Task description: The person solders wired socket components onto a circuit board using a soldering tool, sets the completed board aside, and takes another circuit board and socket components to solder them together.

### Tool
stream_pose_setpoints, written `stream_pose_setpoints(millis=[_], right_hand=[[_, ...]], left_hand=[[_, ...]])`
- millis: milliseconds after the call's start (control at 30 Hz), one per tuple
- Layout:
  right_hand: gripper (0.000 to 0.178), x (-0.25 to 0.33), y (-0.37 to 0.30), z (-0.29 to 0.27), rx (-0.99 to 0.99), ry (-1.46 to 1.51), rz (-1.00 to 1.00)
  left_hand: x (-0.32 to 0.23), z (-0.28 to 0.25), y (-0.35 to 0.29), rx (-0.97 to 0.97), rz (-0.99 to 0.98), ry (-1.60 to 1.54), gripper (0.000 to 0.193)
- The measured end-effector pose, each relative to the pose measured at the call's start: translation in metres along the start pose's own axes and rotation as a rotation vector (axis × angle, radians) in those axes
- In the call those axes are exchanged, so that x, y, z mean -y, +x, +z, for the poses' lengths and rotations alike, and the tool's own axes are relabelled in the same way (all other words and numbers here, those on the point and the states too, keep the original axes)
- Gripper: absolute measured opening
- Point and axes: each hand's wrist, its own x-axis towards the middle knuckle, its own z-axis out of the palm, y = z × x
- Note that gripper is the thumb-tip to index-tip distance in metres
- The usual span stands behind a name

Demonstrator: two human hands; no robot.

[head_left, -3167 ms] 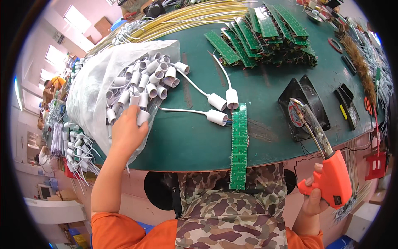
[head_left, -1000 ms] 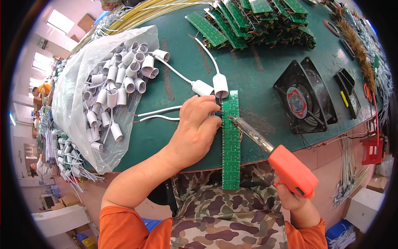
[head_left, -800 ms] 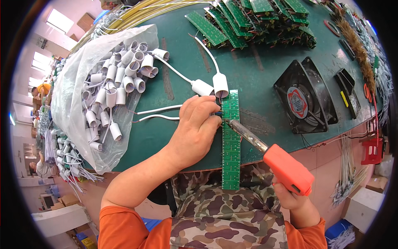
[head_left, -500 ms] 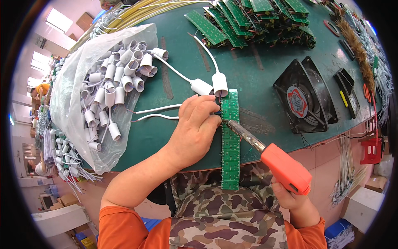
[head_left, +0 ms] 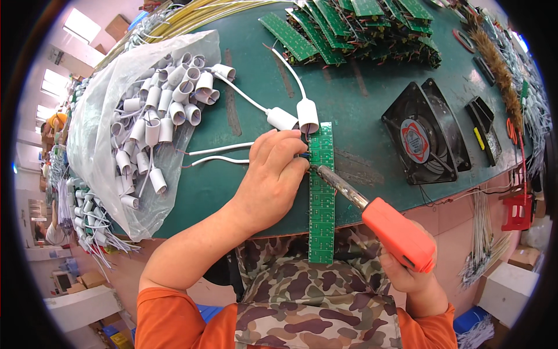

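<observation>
A long green circuit board strip [head_left: 322,203] lies across the table's near edge, its lower end over my lap. My left hand [head_left: 275,177] is closed at the strip's left edge, pinching a wired white socket's thin lead against it; the fingertips partly hide the lead. My right hand [head_left: 408,273] grips a red-handled soldering iron [head_left: 401,235], whose tip touches the board beside my left fingertips. Two white cylindrical sockets [head_left: 307,116] with cables sit at the board's top end. Two white cables [head_left: 221,150] run leftward from under my left hand.
A clear plastic bag [head_left: 200,49] of white sockets lies at left. Green circuit boards [head_left: 337,32] are piled at the back. A black fan [head_left: 421,136] stands at right, near a black holder [head_left: 485,131]. Yellowish wires [head_left: 192,18] lie along the far left edge.
The whole view has shifted slightly. Both hands, the soldering iron and the board keep almost the same positions relative to each other.
</observation>
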Motion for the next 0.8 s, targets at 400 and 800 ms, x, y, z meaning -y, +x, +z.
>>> stream_pose_setpoints(millis=[400, 800], right_hand=[[0.031, 0.02, -0.02, -0.007, -0.122, 0.179, 0.477], [0.032, 0.013, -0.022, -0.002, -0.119, 0.084, 0.322]], left_hand=[[0.0, 0.0, 0.0, -0.014, -0.003, -0.007, 0.03], [0.001, -0.001, 0.0, -0.006, 0.007, 0.008, 0.031]])
